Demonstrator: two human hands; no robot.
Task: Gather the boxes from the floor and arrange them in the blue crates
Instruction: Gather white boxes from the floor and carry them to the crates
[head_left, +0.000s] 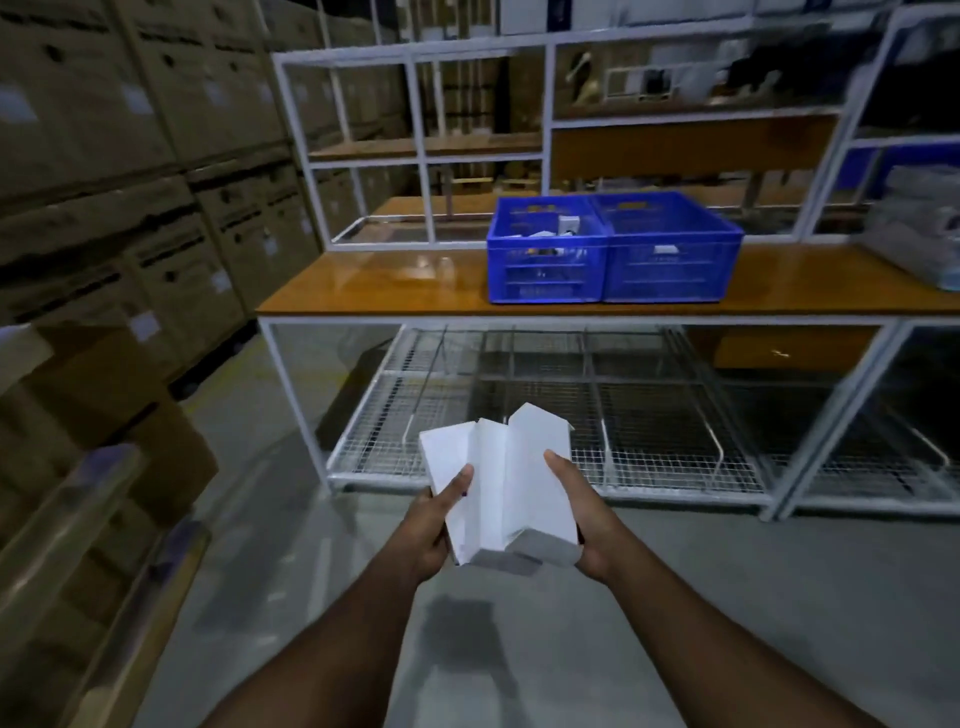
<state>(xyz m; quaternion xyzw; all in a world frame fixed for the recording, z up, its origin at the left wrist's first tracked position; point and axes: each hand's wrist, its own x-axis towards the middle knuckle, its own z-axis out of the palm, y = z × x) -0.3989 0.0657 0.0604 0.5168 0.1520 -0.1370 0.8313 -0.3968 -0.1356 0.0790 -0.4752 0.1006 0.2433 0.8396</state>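
Observation:
Three white boxes (501, 483) are bunched together between my hands, low in the middle of the view and above the grey floor. My left hand (439, 525) grips the bundle on its left side, thumb on top. On the bundle's right side my right hand (576, 512) holds it, thumb over the rightmost box. Two blue crates stand side by side on the wooden table ahead. The left crate (545, 260) has several small white items inside. A white piece shows through the right crate's (672, 254) wall.
The wooden table (395, 288) has a white metal frame and a wire mesh shelf (623, 415) beneath it. Stacked cardboard cartons (104, 182) fill the left wall. A brown carton (119, 410) sits near left. A grey bundle (919, 234) lies on the table's right end.

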